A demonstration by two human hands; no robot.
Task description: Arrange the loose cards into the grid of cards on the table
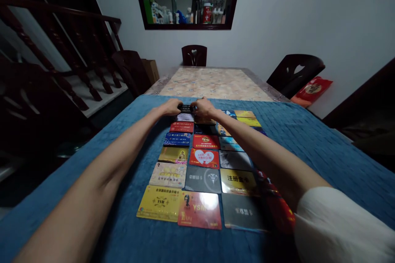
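Both arms stretch far forward over rows of plastic cards laid on a blue cloth (pixel 123 148). At the far end of the left column, a black card (pixel 186 108) lies between my hands. My left hand (pixel 170 107) has its fingers closed at the card's left edge. At its right edge are the bent fingers of my right hand (pixel 203 107), which partly covers the cards below it. Just nearer is a pale card (pixel 185 117), then a red card (pixel 182 127) and a blue card (pixel 177 139). My right forearm hides part of the right-hand columns.
Nearest me lie a yellow card (pixel 159 202), a red YSM card (pixel 200 210) and a grey card (pixel 243 213). Beyond the cloth shows a patterned tabletop (pixel 212 83). Dark chairs (pixel 194 55) surround the table; a red bag (pixel 313 90) is at the right.
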